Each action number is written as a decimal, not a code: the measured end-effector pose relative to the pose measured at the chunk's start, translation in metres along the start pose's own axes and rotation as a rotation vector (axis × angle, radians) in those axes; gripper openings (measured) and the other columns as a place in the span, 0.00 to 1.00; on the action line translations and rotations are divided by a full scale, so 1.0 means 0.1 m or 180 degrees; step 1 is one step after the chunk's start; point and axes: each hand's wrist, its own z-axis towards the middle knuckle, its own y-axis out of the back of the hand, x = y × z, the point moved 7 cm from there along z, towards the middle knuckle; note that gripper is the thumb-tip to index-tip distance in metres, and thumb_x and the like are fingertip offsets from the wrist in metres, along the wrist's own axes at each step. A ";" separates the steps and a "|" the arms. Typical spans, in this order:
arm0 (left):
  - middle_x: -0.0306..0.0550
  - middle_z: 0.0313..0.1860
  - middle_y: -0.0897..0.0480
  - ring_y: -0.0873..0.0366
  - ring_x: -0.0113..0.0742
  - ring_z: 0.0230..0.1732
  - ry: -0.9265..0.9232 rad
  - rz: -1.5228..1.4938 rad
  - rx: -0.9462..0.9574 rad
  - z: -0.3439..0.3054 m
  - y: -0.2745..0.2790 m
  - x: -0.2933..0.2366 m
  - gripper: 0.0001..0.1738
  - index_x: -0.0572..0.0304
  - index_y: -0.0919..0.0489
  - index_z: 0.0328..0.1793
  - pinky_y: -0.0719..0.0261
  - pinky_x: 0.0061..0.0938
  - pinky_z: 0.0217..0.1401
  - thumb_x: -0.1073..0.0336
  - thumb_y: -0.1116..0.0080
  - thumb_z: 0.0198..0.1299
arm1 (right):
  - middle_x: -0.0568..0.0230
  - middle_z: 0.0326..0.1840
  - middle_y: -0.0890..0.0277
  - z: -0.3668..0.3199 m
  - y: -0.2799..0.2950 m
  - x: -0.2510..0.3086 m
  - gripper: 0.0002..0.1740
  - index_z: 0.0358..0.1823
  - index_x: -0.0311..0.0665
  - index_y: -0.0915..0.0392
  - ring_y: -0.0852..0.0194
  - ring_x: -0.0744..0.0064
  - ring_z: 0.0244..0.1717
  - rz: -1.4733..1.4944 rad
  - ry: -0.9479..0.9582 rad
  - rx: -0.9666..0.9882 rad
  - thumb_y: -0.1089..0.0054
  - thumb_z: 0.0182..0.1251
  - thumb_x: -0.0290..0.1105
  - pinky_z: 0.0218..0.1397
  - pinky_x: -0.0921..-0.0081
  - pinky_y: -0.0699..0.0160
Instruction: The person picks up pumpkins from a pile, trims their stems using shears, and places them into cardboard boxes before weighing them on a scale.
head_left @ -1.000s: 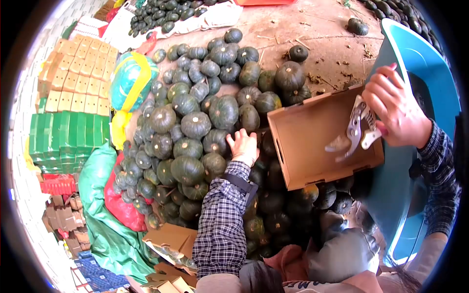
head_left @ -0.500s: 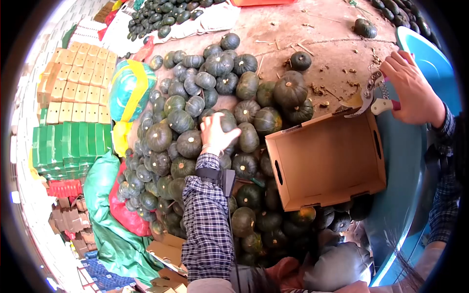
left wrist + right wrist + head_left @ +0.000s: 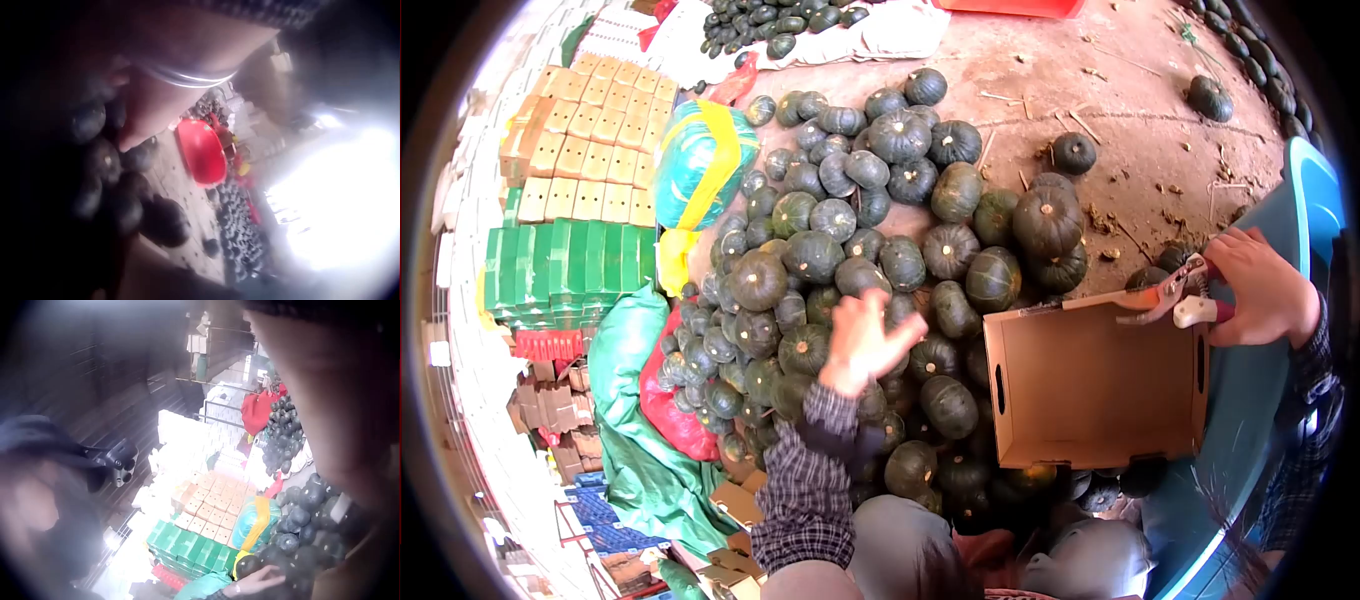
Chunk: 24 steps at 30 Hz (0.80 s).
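Observation:
My left hand (image 3: 865, 345) is over the pile of dark green squashes (image 3: 950, 250) in the head view, its fingers loosely spread and blurred. Its fingertips overlap a round squash (image 3: 862, 276) there; the right wrist view shows this hand (image 3: 256, 582) beside a dark squash (image 3: 249, 565). With my right hand (image 3: 1265, 290) I grip pruning shears (image 3: 1195, 311) by their red-and-white handles. Their blades are over the far right corner of a shallow cardboard box (image 3: 1100, 390). That box has slotted handholds and nothing shows inside it.
On the right a large blue tub (image 3: 1260, 400) stands against the box. Stacked tan cartons (image 3: 590, 140), green cartons (image 3: 570, 270) and a taped turquoise bundle (image 3: 700, 170) are at the left. Green sheeting (image 3: 640, 430) lies near a red sack (image 3: 670, 390). Stem bits litter the floor (image 3: 1140, 120).
My left hand left one squash, reached farther left over the pile, then drew back slightly. My right hand carried the shears from over the box to its far right corner. The head view shifted.

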 end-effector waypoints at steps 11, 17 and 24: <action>0.59 0.47 0.24 0.22 0.63 0.49 -0.0269 -0.0879 -0.0608 0.40 0.01 0.52 0.34 0.41 0.28 0.59 0.22 0.46 0.54 0.63 0.29 0.42 | 0.48 0.41 0.28 0.04 -0.17 -0.32 0.33 0.39 0.30 0.31 0.32 0.46 0.55 -0.0472 -0.0425 -0.0130 0.31 0.32 0.44 0.69 0.48 0.41; 0.51 0.53 0.25 0.26 0.49 0.57 -0.1654 -0.1343 0.0706 -0.56 0.24 -0.52 0.31 0.55 0.28 0.59 0.27 0.38 0.62 0.66 0.29 0.46 | 0.51 0.40 0.28 0.06 -0.20 -0.29 0.32 0.38 0.30 0.31 0.32 0.47 0.53 -0.0461 -0.0280 -0.0069 0.32 0.31 0.42 0.65 0.52 0.39; 0.47 0.57 0.21 0.22 0.38 0.56 -0.1495 -0.1367 0.1204 0.11 0.54 -0.03 0.28 0.61 0.24 0.61 0.22 0.34 0.58 0.62 0.28 0.55 | 0.54 0.35 0.30 0.07 -0.23 -0.32 0.28 0.32 0.33 0.33 0.32 0.52 0.46 -0.0402 -0.0320 -0.0176 0.32 0.27 0.39 0.57 0.65 0.38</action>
